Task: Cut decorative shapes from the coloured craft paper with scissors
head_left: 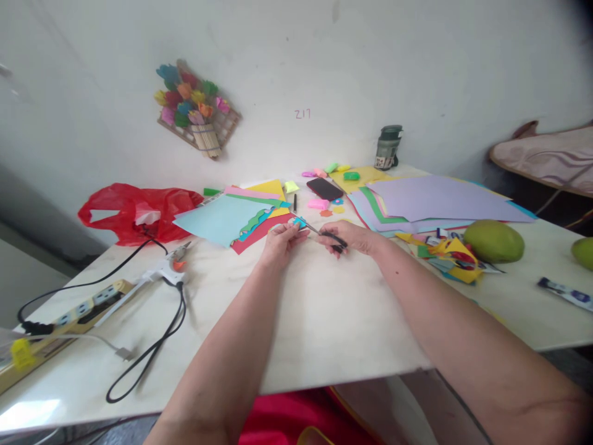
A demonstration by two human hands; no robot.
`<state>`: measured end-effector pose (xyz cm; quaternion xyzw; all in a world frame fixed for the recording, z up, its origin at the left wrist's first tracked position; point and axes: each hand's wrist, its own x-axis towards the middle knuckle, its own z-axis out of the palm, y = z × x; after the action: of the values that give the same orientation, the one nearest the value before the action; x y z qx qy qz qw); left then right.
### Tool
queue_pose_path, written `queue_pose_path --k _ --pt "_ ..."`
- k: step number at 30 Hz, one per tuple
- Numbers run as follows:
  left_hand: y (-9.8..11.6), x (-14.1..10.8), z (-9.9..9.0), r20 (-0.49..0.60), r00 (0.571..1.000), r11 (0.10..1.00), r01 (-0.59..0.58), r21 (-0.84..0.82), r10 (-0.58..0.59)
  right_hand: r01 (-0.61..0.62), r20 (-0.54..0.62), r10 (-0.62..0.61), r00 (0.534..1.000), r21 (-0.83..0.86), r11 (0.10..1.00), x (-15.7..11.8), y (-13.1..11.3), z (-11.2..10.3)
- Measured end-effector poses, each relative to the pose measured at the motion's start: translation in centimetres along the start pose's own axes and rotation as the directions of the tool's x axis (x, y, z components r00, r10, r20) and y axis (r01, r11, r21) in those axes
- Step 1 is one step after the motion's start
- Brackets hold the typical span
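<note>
My left hand (pixel 280 243) pinches a small blue paper cutout (pixel 300 223) over the middle of the table. My right hand (pixel 345 240) grips black-handled scissors (pixel 332 240), their blades pointing left and meeting the cutout. Whether the blades are apart is too small to tell. Just behind my left hand lie a red paper sheet (pixel 259 236) and a light blue sheet (pixel 217 216) with wavy-cut green and blue edges beside it. Small paper shapes, one an orange flower (pixel 327 213) and another yellow (pixel 339 209), lie beyond the scissors near a pink clay-like piece (pixel 318 203).
A hot glue gun (pixel 162 272) and power strip (pixel 69 321) with loose cords occupy the left, before a red plastic bag (pixel 134 207). A phone (pixel 324 189) lies behind. Rightward are purple paper (pixel 445 196), paper scraps (pixel 456 259), a green mango-like fruit (pixel 494 241) and a tube (pixel 565 292).
</note>
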<state>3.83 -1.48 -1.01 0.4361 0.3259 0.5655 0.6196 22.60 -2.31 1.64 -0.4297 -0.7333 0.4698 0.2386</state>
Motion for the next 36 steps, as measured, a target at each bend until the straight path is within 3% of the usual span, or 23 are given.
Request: queue_pose_path --k 36 --pt "-0.35 0.18 -0.2 -0.026 1.0 0.999 -0.001 -0.053 0.0 -0.014 -0.041 0.015 0.999 0.036 0.999 0.22 0.16 0.56"
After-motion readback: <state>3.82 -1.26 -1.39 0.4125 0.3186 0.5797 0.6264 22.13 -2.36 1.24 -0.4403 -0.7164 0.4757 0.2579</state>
